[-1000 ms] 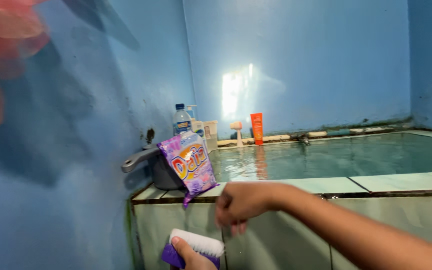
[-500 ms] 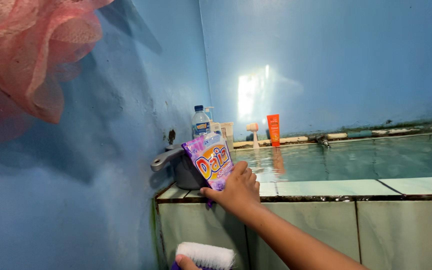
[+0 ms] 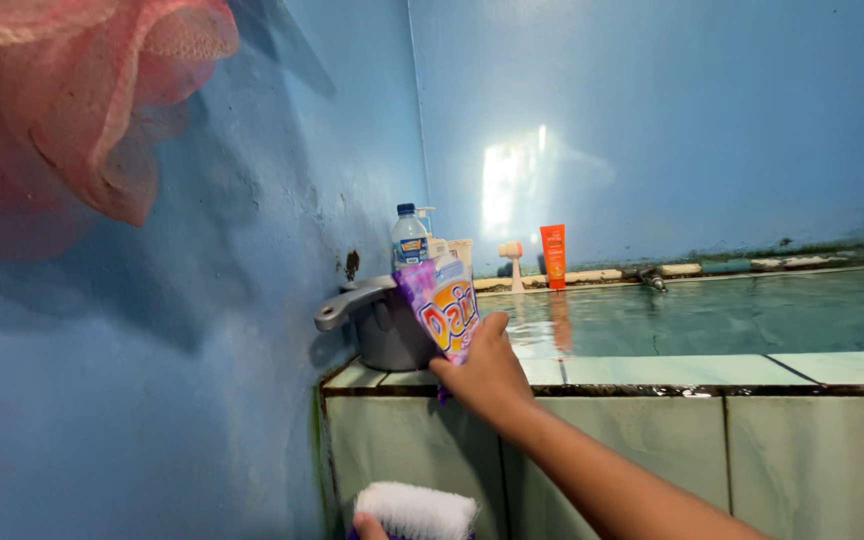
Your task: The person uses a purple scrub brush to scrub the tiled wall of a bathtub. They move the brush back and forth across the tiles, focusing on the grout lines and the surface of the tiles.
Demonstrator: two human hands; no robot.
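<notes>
My right hand [image 3: 487, 372] is closed around the lower part of a purple detergent pouch [image 3: 441, 305] at the left end of the tiled tank ledge [image 3: 652, 372]. The pouch leans against a grey dipper [image 3: 380, 322] with a long handle. At the bottom edge, my left hand [image 3: 370, 527] holds a purple scrub brush with white bristles [image 3: 414, 510]; only a fingertip shows.
A water tank [image 3: 712, 310] full of water lies behind the ledge. A clear bottle [image 3: 409, 238], a pump bottle, an orange tube [image 3: 553, 256] and a small brush stand on its far rim. A pink mesh sponge [image 3: 72, 110] hangs on the blue wall at upper left.
My right hand rose from below the ledge to the pouch and closed on it. The pouch has turned and lifted slightly. The view shifted left.
</notes>
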